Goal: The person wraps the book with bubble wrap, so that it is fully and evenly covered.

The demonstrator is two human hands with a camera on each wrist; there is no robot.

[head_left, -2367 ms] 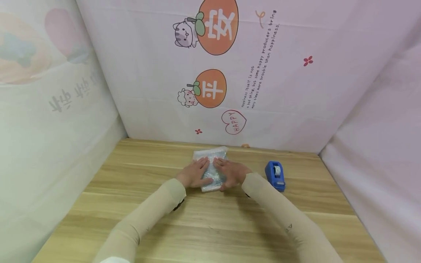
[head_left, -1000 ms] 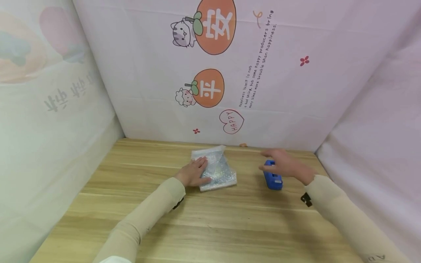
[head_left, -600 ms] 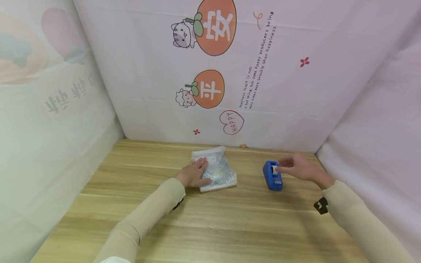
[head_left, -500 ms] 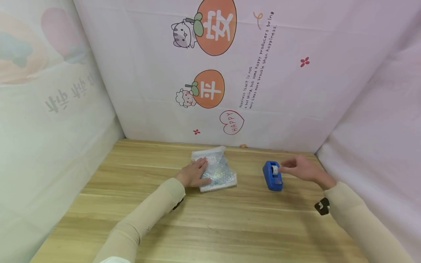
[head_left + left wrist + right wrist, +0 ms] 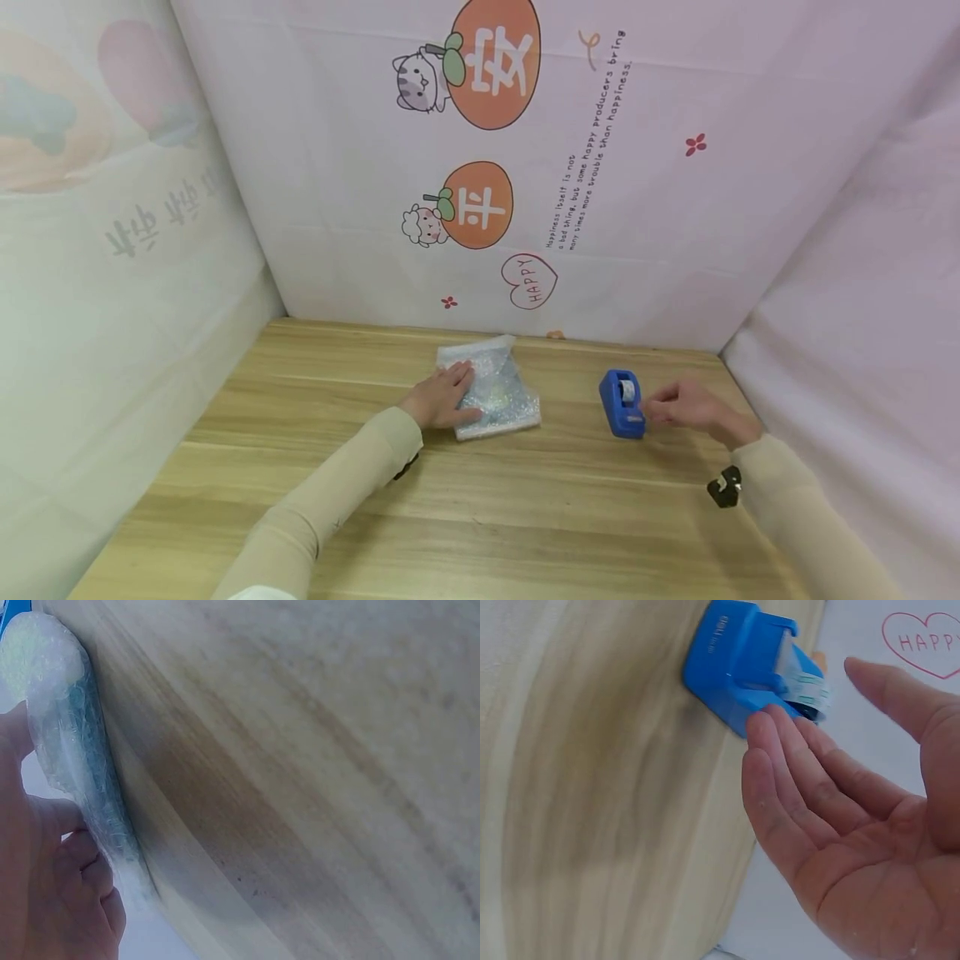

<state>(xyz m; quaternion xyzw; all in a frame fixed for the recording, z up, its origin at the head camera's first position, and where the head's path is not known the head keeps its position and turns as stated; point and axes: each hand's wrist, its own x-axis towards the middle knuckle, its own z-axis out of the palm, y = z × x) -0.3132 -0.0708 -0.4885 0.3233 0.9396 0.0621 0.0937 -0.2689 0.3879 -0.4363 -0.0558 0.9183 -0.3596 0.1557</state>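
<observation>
Two hands at work on wooden table (image 5: 480, 517), well apart. Backdrop cloth (image 5: 675, 250) w/ cartoon prints behind and on both sides. Bubble-wrap packet (image 5: 491, 392) lay flat near table's far edge, centre; held down by left hand (image 5: 442, 400), fingers straight, palm pressing packet's left part. Blue tape dispenser (image 5: 622, 404) stood to packet's right, apart from it. Right hand (image 5: 686, 408) just beside dispenser, fingers straight and relaxed, tips (image 5: 761, 735) at or nearly touching its near side by tape roll (image 5: 804, 686); nothing gripped. Step, prob.: reaching for tape end while packet stayed pinned. Next move would call for pinching tape's free end, pulling a strip and tearing it at cutter; dispenser might slide w/o bracing.
</observation>
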